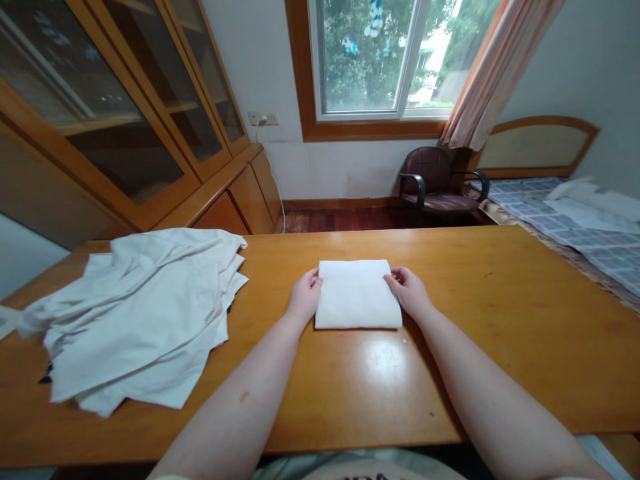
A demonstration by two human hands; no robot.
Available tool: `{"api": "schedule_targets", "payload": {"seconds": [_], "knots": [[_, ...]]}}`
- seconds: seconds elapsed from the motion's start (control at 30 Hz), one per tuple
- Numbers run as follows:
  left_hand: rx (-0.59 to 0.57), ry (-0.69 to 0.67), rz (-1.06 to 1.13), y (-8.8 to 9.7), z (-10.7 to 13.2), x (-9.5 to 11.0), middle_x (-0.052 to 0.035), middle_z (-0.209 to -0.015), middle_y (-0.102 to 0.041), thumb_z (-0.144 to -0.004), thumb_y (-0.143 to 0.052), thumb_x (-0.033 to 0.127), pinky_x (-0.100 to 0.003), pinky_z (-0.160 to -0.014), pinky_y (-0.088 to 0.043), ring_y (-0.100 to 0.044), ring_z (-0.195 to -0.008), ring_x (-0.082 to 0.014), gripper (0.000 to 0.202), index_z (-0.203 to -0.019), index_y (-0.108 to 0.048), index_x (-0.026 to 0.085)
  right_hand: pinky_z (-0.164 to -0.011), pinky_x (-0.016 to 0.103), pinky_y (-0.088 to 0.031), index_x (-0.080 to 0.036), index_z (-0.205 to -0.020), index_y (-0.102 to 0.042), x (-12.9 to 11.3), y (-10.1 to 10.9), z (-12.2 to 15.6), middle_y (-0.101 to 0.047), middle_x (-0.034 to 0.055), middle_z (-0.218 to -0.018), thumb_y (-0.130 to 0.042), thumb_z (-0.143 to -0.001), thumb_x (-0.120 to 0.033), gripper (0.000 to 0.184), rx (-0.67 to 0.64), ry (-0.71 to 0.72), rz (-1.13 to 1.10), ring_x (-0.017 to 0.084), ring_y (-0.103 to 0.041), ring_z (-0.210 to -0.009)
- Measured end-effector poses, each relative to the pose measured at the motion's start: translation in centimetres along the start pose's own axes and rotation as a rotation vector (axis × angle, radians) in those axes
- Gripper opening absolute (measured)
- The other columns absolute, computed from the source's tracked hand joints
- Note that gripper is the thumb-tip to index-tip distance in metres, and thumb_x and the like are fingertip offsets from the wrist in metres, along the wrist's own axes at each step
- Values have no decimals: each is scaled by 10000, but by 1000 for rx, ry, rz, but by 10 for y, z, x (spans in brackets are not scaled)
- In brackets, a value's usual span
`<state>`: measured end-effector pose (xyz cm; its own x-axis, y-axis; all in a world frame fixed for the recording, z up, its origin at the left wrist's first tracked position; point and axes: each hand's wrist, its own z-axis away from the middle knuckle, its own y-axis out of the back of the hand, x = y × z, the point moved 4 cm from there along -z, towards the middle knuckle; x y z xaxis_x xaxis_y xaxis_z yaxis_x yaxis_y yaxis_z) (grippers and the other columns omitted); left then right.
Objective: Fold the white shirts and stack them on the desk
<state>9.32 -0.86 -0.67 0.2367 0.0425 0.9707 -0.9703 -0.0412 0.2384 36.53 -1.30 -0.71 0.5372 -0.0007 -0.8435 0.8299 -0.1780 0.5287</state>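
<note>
A white cloth [358, 295], folded into a neat, nearly rectangular packet, lies flat at the middle of the wooden table. My left hand [305, 295] grips its left edge, thumb near the top face and the other fingers partly hidden behind the edge. On the opposite side, my right hand [409, 292] pinches the upper right edge with the thumb over the cloth. To the left of my left arm a loose heap of white cloths [150, 313] is spread out, rumpled, with corners sticking out toward me.
The wooden table [500, 320] extends to both sides. Beyond it stand a glass-door cabinet [200, 127] on the left, a brown armchair [435, 180] below the window, and a bed [575, 207] with white items on the right.
</note>
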Motion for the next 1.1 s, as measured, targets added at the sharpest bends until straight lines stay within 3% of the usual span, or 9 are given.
{"api": "schedule_targets", "payload": {"seconds": [0.3,0.47,0.63,0.7,0.77,0.83,0.9,1.0,1.1], "knots": [[-36,43,105,-2,7,9,-95,-977,-697,-798,-481,176,-270,-672,-532,-668,-810,-167,364,-1159,-505,138,-563,262,-430,-184,-856,-558,-2,1,4,-598,12,-737,-568,-722,-437,287,-5,-19,-100,140,-536,-610],[-15,-13,100,-3,5,3,-106,-1020,-682,-815,-487,225,-283,-695,-531,-664,-842,-178,369,-1176,-494,146,-547,255,-423,-188,-834,-539,-4,0,5,-595,10,-739,-560,-719,-422,262,12,2,-138,130,-522,-593],[65,-82,-255,2,5,3,-114,-1042,-664,-823,-479,212,-364,-834,-497,-632,-941,-214,338,-1149,-547,155,-609,286,-465,-175,-886,-547,1,-2,1,-607,28,-779,-571,-720,-387,270,12,-22,-71,150,-556,-645],[163,-219,-442,8,12,18,-124,-1126,-628,-818,-478,198,-392,-923,-449,-591,-1031,-232,354,-1161,-556,161,-682,323,-493,-165,-987,-541,-2,4,1,-622,70,-911,-592,-715,-373,345,71,27,-45,174,-585,-731],[211,-411,-563,7,26,37,-116,-1200,-591,-829,-462,191,-395,-1002,-385,-536,-1122,-230,366,-1184,-552,176,-819,385,-483,-169,-1096,-526,-15,13,6,-598,120,-1089,-597,-729,-360,420,158,166,21,222,-588,-924],[160,-563,-634,-2,40,52,-95,-1247,-568,-854,-441,210,-396,-1053,-327,-481,-1195,-218,362,-1199,-551,203,-968,447,-400,-188,-1188,-505,-33,19,14,-522,147,-1268,-568,-779,-366,451,176,344,121,264,-496,-1157],[54,-633,-710,-18,51,58,-91,-1337,-508,-868,-451,267,-424,-1091,-262,-395,-1283,-228,384,-1240,-532,218,-1049,476,-313,-211,-1274,-467,-49,16,22,-404,136,-1411,-520,-833,-396,481,75,474,220,270,-370,-1298],[-114,-651,-838,-42,58,55,-106,-1491,-307,-840,-516,413,-495,-1124,-125,-191,-1393,-275,574,-1368,-416,211,-1093,486,-243,-228,-1366,-407,-59,0,31,-264,102,-1506,-455,-880,-423,525,-129,555,354,258,-243,-1377],[-224,-611,-909,-55,54,44,-120,-1534,-186,-809,-530,512,-528,-1119,-39,-72,-1414,-301,738,-1440,-301,203,-1114,493,-178,-242,-1381,-414,-56,-18,31,-239,70,-1520,-360,-928,-371,474,-241,554,473,245,-163,-1403]]}}
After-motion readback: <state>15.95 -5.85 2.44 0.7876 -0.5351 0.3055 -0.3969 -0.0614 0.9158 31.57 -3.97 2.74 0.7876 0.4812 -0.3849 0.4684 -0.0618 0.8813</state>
